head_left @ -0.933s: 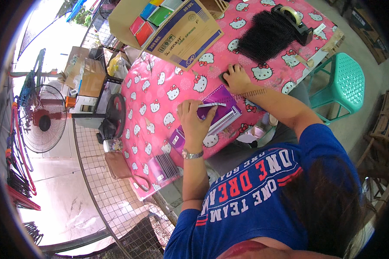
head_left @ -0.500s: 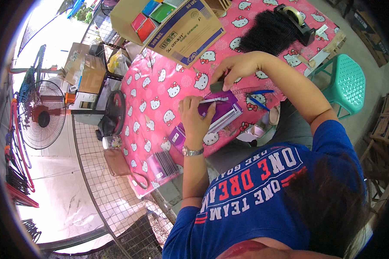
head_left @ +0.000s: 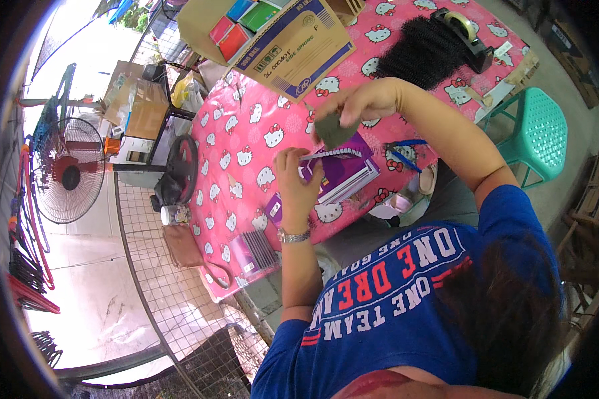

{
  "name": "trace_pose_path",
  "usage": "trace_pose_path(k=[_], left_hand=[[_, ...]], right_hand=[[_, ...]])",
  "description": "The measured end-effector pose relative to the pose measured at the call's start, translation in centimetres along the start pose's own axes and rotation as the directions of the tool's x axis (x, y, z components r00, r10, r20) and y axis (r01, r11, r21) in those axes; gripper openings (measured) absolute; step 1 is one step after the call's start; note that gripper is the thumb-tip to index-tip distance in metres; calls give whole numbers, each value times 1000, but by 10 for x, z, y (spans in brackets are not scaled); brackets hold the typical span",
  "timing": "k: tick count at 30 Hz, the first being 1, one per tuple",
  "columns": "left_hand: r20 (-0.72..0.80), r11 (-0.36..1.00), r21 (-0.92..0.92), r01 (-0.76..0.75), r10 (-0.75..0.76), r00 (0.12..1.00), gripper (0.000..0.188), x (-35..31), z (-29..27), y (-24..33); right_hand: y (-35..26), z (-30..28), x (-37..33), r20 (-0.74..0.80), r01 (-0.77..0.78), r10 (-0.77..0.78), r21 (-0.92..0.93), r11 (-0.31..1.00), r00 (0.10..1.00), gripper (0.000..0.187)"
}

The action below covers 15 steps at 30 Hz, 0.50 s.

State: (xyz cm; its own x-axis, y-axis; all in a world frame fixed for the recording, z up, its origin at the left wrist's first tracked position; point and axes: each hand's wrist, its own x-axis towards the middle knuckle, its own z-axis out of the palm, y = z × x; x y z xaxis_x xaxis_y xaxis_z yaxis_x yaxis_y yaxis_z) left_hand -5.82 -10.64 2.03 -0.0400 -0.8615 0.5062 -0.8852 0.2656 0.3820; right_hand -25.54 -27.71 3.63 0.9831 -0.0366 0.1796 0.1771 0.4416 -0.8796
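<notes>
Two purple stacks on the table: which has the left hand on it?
The purple stack farther right: the left hand is on its left part. The other stack, farther left, shows dark ridges and has no hand on it.

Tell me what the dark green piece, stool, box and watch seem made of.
Dark green piece: dull and flat-looking; material unclear, perhaps card or plastic. Stool: likely moulded plastic, slight sheen, patterned seat. Box: likely matte brown cardboard, stiff panels. Watch: probably metal, silvery glints.
</notes>
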Motion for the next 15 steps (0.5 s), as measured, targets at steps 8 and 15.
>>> trace_pose_path(k=[8,15], left_hand=[[104,958,-153,243,-229,968,26,-3,-4,-8],[154,923,-284,258,-222,963,24,1,-4,-15]], right_hand=[[1,-12,19,36,-140,158,-307,941,987,51],[7,-15,36,-236,-326,226,-731,599,945,50]])
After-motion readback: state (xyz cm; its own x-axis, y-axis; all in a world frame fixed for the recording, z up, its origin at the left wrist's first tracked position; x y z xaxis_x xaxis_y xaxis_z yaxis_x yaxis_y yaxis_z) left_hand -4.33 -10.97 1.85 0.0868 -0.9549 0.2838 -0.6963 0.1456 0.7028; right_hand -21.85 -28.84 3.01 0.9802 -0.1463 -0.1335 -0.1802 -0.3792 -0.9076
